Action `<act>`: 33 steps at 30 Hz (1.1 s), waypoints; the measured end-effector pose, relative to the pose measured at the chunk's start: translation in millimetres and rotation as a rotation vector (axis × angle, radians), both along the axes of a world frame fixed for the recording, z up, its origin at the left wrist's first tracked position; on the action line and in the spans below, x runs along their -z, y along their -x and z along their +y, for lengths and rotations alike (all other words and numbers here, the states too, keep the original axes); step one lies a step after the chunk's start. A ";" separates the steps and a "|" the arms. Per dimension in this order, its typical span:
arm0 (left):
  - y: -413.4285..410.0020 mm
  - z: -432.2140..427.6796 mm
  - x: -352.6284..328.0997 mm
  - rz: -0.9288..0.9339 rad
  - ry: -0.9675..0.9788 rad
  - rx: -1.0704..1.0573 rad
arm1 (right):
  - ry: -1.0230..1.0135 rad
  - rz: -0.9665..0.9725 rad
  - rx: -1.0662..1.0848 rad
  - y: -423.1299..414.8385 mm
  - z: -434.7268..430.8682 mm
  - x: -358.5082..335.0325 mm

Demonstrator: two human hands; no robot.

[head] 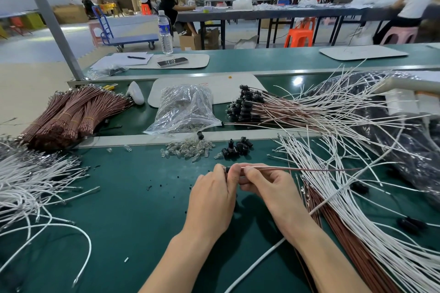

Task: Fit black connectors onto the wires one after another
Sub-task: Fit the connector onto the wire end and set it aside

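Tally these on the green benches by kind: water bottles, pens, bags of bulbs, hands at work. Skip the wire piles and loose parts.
Water bottle: 1
Pen: 1
Bag of bulbs: 1
Hands: 2 (left hand pinching a black connector, right hand pinching a wire)
Total: 5

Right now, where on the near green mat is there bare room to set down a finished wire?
Bare mat lies between the left white wire pile and the left hand, dotted with specks. Crowded: bulbs and black connectors beyond the hands, white and brown wires right of the right hand.
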State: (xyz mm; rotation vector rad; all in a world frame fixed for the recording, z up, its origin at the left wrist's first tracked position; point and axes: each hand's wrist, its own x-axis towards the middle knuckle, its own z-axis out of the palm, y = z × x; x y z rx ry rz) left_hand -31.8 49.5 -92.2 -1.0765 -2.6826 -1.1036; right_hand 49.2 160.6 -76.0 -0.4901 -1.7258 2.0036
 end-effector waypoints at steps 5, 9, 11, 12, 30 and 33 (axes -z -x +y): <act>-1.3 -0.6 -0.5 0.024 -0.002 0.027 | 0.012 0.007 -0.019 0.6 0.8 0.5; -2.5 -0.8 -1.2 0.025 -0.002 0.039 | -0.007 -0.003 -0.032 0.4 2.0 3.1; -3.5 -1.3 -2.6 0.032 0.005 0.050 | -0.006 -0.004 -0.038 0.8 2.6 4.1; -4.3 -1.4 -3.3 0.039 0.011 0.059 | -0.003 -0.005 -0.042 0.6 2.9 4.1; -6.3 -3.2 -2.3 -0.102 -0.231 0.163 | 0.289 0.064 -0.046 4.0 2.0 0.8; -6.7 0.0 -0.6 -0.007 -0.114 0.049 | 0.240 0.057 -0.015 4.1 0.8 2.2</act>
